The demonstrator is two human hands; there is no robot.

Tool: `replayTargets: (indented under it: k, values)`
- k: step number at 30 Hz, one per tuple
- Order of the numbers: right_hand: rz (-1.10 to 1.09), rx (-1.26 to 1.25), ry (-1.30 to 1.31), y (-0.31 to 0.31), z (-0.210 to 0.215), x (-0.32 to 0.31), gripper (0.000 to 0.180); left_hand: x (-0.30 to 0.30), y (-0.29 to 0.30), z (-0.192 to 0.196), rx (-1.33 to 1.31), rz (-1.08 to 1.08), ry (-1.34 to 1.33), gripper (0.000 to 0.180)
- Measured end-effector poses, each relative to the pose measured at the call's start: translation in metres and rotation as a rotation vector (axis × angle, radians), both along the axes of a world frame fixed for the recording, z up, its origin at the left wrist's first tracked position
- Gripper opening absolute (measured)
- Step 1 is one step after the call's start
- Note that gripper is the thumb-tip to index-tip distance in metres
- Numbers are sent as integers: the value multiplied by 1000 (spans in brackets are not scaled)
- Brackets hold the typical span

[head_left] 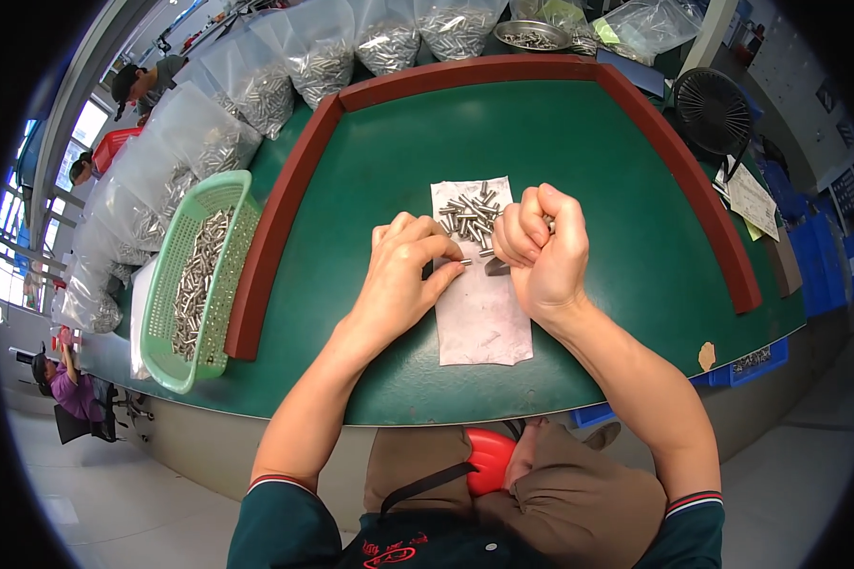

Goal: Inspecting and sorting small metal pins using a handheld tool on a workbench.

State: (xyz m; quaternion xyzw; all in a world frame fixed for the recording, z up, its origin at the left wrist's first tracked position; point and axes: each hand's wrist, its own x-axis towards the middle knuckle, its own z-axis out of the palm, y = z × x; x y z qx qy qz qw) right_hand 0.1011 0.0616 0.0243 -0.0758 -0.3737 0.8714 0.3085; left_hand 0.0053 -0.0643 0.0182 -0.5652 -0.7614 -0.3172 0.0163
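Note:
A small steel pin point(466, 262) sits between the thumb and fingertips of my left hand point(399, 270), which is closed on it. My right hand point(546, 251) is curled into a fist around a metal tool point(496, 268); only its dark, flat tip shows below the fingers, pointing toward the pin, so its exact kind is hidden. Beyond both hands, a heap of short steel pins point(470, 214) lies on a stained whitish sheet point(484, 332). One or two of these pins lie just beside the tool tip.
A reddish-brown raised border point(294, 209) frames the green tabletop point(389, 142). Left of it stands a light green basket point(169, 313) of pins. Clear bags point(313, 57) of metal parts line the back and left. A black fan point(714, 111) is at right; other people sit far left.

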Motion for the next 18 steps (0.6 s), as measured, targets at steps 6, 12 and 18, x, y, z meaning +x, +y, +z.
replayTargets:
  k: [6, 12, 18]
  values:
    - [-23, -2, 38, 0, -2, 1, 37, 9, -1, 1, -67, -31, -92, 8]
    - [-2, -82, -10, -2, -5, 1, 35, 10, 0, -2, -86, -25, -138, 7]
    - [-22, -94, -13, -3, -4, 1, 35, 11, 1, -1, -104, -2, -146, 8]
